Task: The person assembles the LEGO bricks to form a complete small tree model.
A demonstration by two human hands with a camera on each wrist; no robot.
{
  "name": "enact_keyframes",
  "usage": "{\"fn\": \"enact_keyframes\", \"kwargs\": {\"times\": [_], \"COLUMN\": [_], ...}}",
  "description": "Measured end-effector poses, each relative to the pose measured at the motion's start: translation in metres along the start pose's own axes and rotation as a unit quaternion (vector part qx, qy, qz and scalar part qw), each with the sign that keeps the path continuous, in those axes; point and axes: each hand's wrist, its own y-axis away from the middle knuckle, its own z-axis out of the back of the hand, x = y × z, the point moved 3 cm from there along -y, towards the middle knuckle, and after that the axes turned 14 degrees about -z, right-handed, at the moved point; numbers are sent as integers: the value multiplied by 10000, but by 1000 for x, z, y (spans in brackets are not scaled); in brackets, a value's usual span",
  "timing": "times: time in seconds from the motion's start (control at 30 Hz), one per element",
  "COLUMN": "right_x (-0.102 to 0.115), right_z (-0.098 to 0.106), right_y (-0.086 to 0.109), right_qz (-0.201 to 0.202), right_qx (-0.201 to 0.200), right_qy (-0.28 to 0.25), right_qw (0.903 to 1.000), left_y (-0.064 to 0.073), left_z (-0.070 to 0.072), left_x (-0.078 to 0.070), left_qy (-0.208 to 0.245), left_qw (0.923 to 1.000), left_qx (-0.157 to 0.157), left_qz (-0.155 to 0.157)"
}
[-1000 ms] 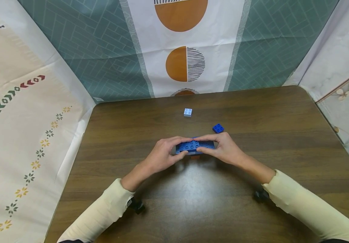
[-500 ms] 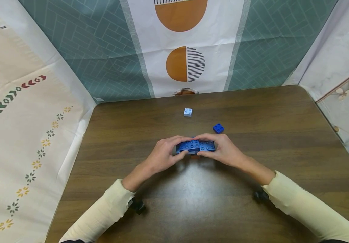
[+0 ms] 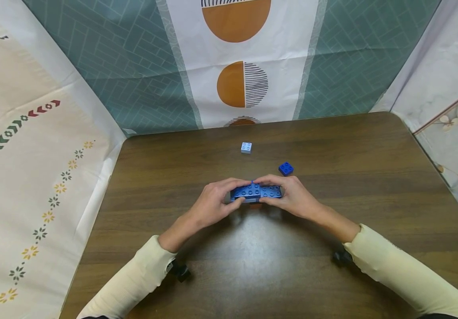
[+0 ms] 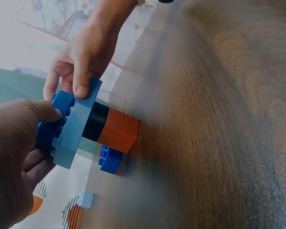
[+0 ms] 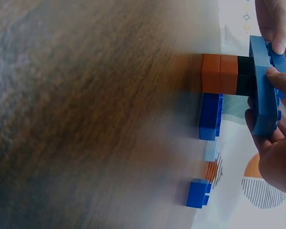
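Note:
Both hands grip a brick build in the head view's middle. My left hand pinches the left end of its top between thumb and fingers, and my right hand grips the right end. A blue brick sits on top toward the left. Under it a lighter blue layer spans sideways. A dark brick and two stacked orange bricks form the narrow column below, standing on the table. Behind the column sits another blue brick, mostly hidden in the head view.
A light blue brick lies farther back on the wooden table. A small blue brick lies just beyond the right hand. Patterned cloths hang along the table's back and sides.
My right hand's thumb and fingers have drawn slightly toward the build's right end, uncovering more studs there. My left hand keeps its grip, and the loose bricks stay where they were.

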Motion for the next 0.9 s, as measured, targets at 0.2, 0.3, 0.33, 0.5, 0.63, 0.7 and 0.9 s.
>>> {"fn": "enact_keyframes", "kwargs": {"times": [0.2, 0.3, 0.33, 0.5, 0.63, 0.7, 0.9], "right_x": [0, 2, 2, 5, 5, 4, 1], "right_z": [0, 0, 0, 2, 2, 3, 3], "right_y": [-1, 0, 0, 0, -1, -2, -1], "right_qz": [-45, 52, 99, 216, 145, 100, -103], "right_qx": [-16, -94, -135, -280, -281, -268, -174], "right_qy": [12, -30, -47, -62, 20, 58, 84], "right_qw": [10000, 9999, 9998, 9994, 9995, 9996, 9998], "left_y": [0, 0, 0, -1, -1, -1, -1], "left_z": [0, -1, -1, -2, -1, -2, -3], "left_x": [0, 0, 0, 1, 2, 2, 2], "left_qy": [-1, -16, -16, 26, 81, 79, 30], "left_qw": [10000, 10000, 10000, 9999, 9999, 9999, 9999], "left_qx": [48, 38, 30, -27, -52, -30, 59], "left_qz": [-11, -29, -38, -115, -131, -136, -145]}}
